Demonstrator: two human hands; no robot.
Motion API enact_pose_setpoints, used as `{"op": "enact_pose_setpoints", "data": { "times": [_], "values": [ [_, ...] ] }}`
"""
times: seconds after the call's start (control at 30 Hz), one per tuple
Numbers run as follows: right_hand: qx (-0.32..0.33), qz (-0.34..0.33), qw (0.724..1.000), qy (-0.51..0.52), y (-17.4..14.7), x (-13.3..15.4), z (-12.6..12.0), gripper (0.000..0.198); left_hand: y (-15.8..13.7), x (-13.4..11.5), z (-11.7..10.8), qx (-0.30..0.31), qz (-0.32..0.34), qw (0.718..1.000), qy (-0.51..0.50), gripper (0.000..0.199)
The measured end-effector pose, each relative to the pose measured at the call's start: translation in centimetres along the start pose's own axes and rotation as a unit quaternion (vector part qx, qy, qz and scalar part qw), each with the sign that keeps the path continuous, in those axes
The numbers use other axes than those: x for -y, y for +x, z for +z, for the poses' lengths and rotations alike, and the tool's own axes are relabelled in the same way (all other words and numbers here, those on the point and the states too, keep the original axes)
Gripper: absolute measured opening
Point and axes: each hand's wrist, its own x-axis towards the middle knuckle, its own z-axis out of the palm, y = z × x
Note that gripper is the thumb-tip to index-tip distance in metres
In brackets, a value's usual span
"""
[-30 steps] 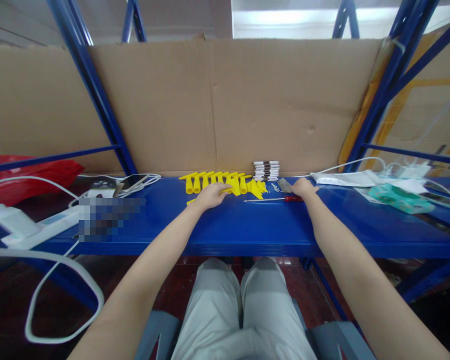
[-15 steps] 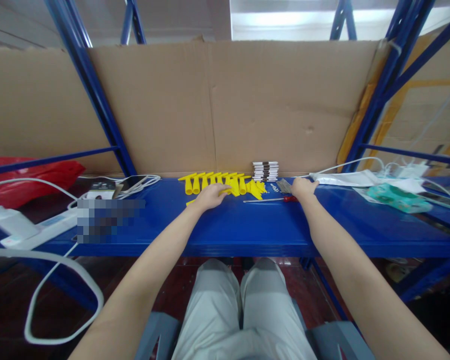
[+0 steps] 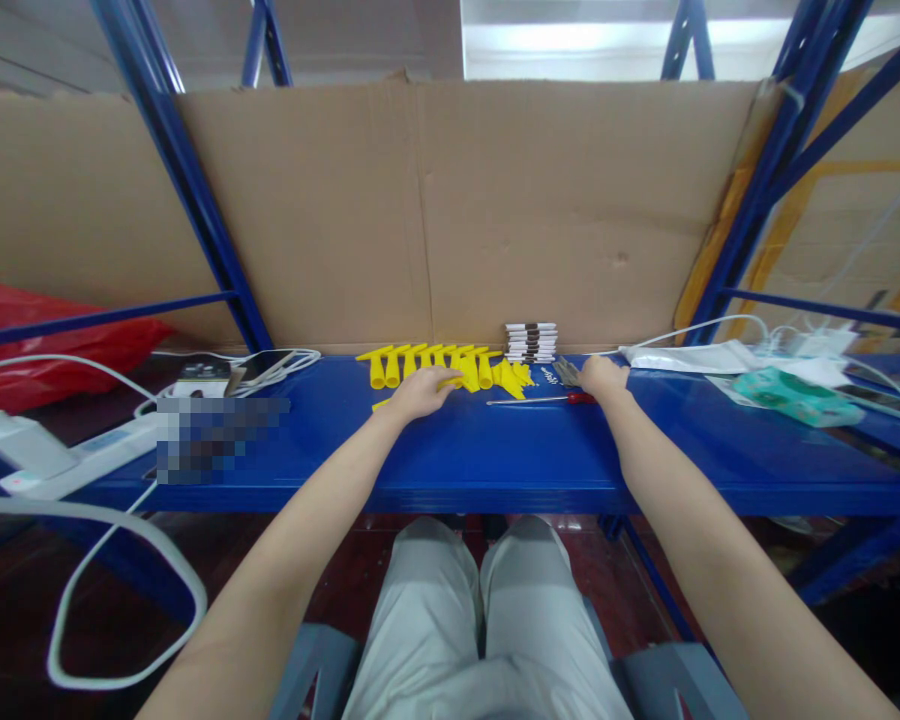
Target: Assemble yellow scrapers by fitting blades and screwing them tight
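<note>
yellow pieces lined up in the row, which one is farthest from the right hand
The yellow piece at the row's far left end; all the others in that row sit closer to the right hand.

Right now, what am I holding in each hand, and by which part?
Your left hand is at a yellow piece, your right hand at the grey pieces; too little shows to tell whether either grips anything, or where.

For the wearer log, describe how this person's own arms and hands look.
The left arm and right arm are bare as far as they show, with no sleeves in view. The left hand and right hand wear no gloves, and no watch, bracelet or cable shows on either arm. Whether rings are worn cannot be told.
</note>
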Motion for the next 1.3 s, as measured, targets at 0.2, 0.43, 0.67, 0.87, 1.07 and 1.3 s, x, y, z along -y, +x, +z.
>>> {"op": "enact_pose_setpoints", "data": {
  "times": [0.2,0.43,0.67,0.87,1.07,1.3],
  "values": [
    [-0.008,0.008,0.999,0.044,-0.3,0.0,-0.5,0.038,0.0,-0.1,-0.1,0.0,0.0,1.0,0.004,0.031],
    [-0.068,-0.011,0.983,0.172,-1.2,0.9,-1.8,0.029,-0.1,-0.3,-0.2,0.003,0.003,1.0,0.002,0.031],
    [-0.107,-0.121,0.931,0.328,-2.4,3.5,-2.1,0.025,-0.2,-0.8,-0.2,-0.005,0.016,1.0,0.004,0.032],
    [-0.035,-0.258,0.868,0.423,-4.4,7.1,-0.2,0.019,-0.2,-1.1,0.0,-0.018,0.037,0.999,0.012,0.031],
    [0.035,-0.312,0.845,0.434,-5.6,8.3,1.2,0.02,-0.2,-1.1,0.2,-0.026,0.044,0.999,0.012,0.031],
    [0.118,-0.251,0.834,0.477,-6.1,8.2,1.0,0.018,-0.3,-1.2,0.2,-0.03,0.045,0.998,0.027,0.031]
  ]
}}
